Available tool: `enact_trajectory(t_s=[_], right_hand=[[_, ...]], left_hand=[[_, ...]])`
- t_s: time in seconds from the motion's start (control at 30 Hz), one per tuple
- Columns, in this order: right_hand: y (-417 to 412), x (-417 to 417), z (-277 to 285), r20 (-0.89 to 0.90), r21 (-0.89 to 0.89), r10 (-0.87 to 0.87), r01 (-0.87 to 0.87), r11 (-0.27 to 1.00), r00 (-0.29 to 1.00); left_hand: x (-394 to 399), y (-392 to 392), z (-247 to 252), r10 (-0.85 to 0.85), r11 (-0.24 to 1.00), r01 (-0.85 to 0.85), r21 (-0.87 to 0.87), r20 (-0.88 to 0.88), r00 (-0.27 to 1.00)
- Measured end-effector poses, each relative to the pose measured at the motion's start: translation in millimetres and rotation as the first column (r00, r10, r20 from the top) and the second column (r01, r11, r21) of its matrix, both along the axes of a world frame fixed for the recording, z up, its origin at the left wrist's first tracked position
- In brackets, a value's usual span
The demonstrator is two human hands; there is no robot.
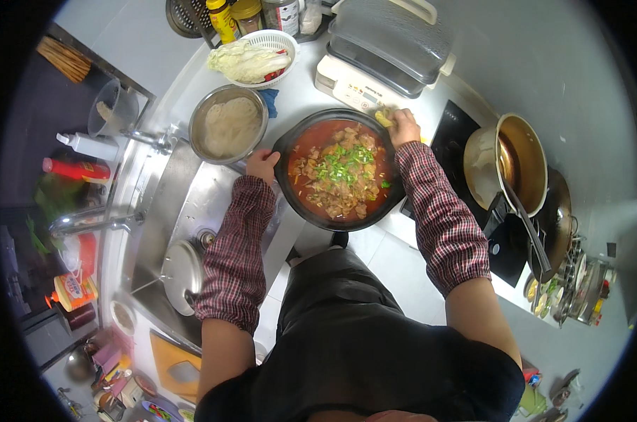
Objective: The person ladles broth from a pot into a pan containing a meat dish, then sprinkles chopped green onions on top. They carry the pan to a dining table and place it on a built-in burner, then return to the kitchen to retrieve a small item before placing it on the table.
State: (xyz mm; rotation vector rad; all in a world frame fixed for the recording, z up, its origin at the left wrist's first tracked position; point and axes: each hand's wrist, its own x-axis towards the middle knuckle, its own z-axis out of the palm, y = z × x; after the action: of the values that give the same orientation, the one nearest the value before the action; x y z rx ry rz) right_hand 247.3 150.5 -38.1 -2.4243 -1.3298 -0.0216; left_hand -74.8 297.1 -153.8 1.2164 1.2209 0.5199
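A wide black pot [344,227] full of red broth, meat pieces and chopped green onion [344,164] stands before me, partly over the counter's front edge. My left hand [262,164] grips the handle on its left side. At the pot's upper right, my right hand [404,128] pinches a crumpled yellow cloth-like piece [385,117]; the hand hides the pot's handle there. Just beyond my left hand is a steel bowl [193,128] with pale noodles [233,126] in it.
Left lies a steel sink [173,174] with a round lid [182,277] in it. A white basket [289,45] of cabbage and a white electric cooker [344,89] stand behind. To the right, a deep pot [479,163] with a ladle [526,224] is on the black cooktop [447,124].
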Motion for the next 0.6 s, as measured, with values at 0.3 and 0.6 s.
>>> enact_trajectory(t_s=[0.3, 0.6], right_hand=[[41.8, 4.2, -27.9, -0.152, 0.183, 0.467, -0.439, 0.879, 0.871], [-14.0, -13.8, 21.5, 0.167, -0.329, 0.610, -0.539, 0.775, 0.775]], left_hand=[[-0.5, -3.3, 9.9, 0.007, 0.990, 0.008, 0.144, -0.101, 0.995], [-13.6, -29.6, 14.1, 0.008, 0.997, -0.005, 0.079, -0.041, 0.999]])
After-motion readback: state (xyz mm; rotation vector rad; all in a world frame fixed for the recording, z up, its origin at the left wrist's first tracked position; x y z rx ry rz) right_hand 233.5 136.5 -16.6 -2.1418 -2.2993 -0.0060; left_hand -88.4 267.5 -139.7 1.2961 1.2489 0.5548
